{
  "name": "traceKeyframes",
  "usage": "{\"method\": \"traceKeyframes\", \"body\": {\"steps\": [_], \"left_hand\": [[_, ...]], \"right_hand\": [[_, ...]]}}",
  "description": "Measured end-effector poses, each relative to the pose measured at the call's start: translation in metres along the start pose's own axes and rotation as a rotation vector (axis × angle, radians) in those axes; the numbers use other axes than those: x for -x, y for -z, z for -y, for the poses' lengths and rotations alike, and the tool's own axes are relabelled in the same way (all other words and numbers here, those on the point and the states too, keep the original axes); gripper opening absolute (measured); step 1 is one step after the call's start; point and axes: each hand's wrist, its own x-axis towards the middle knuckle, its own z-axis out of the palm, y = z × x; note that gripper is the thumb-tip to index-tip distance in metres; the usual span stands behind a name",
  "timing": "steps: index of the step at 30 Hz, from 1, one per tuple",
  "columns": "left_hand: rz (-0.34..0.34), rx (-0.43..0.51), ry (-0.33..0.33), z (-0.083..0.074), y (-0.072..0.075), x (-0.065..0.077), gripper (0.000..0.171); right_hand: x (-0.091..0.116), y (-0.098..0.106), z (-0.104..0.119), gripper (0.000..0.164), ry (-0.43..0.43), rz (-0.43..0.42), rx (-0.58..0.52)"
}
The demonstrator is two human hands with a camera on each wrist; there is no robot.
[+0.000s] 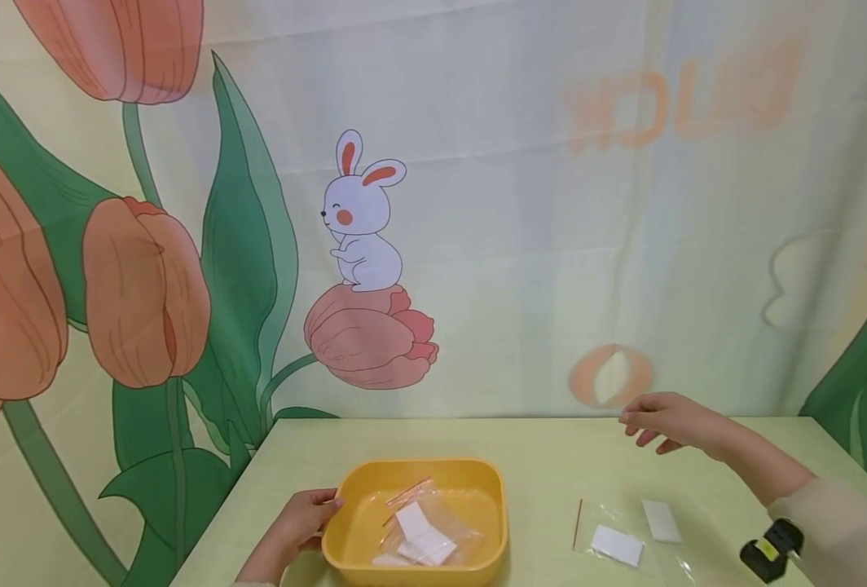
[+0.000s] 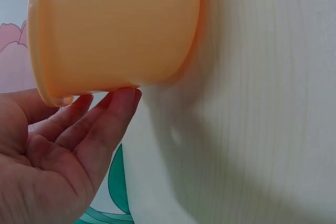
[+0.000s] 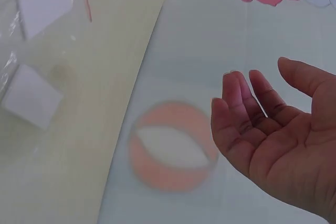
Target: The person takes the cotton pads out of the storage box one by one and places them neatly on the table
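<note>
My left hand (image 1: 300,523) holds the left end of a yellow plastic tub (image 1: 503,522), the thumb at its rim and the fingers against its outer wall (image 2: 118,30). Inside the tub lie several clear zip bags with white rectangular pieces (image 1: 429,545), heaped together. Raised over the back right of the table, my right hand (image 1: 679,420) has loosely bent fingers and an empty palm (image 3: 278,140). Below it on the table are a clear zip bag with a red seal line (image 1: 578,524), a white rectangle (image 1: 617,545) in it, and a second white rectangle (image 1: 662,522) beside it.
The pale wood-grain table (image 1: 551,444) ends at the back against a hanging cloth (image 1: 507,244) printed with tulips and a rabbit. A black device with a yellow spot (image 1: 771,550) is strapped at the right wrist.
</note>
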Motion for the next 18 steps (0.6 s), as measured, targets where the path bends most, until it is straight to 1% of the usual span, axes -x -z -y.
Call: {"method": "traceKeyframes", "body": {"steps": [5,9,13,18], "left_hand": [[0.005,0.004,0.001,-0.001,0.0,0.001,0.047],[0.006,0.006,0.003,0.0,0.001,0.0,0.047],[0.001,0.005,0.012,0.0,0.001,-0.001,0.047],[0.002,0.009,-0.001,0.001,0.0,-0.001,0.047]], "right_hand": [[-0.013,-0.011,0.023,0.04,0.015,0.044,-0.016],[-0.022,-0.019,0.039,0.038,0.032,0.095,-0.024],[-0.033,-0.028,0.053,0.036,0.054,0.145,-0.05],[-0.047,-0.041,0.068,0.036,0.046,0.189,-0.085]]}}
